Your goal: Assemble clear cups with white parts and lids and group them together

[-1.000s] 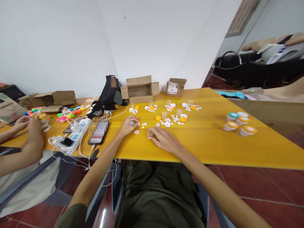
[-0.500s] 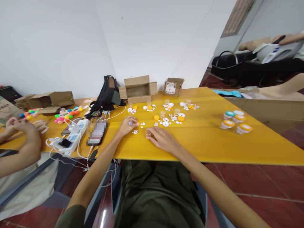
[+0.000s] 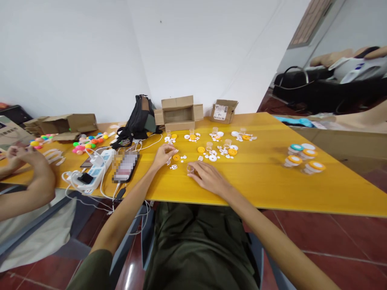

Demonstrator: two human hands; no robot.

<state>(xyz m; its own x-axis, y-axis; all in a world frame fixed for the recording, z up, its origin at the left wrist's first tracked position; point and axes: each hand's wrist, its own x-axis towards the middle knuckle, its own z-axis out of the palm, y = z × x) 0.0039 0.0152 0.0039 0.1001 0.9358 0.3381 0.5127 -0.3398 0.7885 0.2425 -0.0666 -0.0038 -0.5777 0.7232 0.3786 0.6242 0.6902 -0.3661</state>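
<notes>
1. Working at the far left, a co-worker's hands (image 3: 21,155) meet above the table (image 3: 266,181).
2. Left hand (image 3: 163,155) sits by an orange cap (image 3: 176,157), fingers bunched together; anything pinched is hidden.
3. Right hand (image 3: 210,177) rests on the table, fingers clamped on a small clear cup (image 3: 190,169).
4. Capped jars (image 3: 304,158) stand well apart.

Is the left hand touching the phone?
No, the left hand rests by the small white parts, apart from the phone to its left.
</notes>
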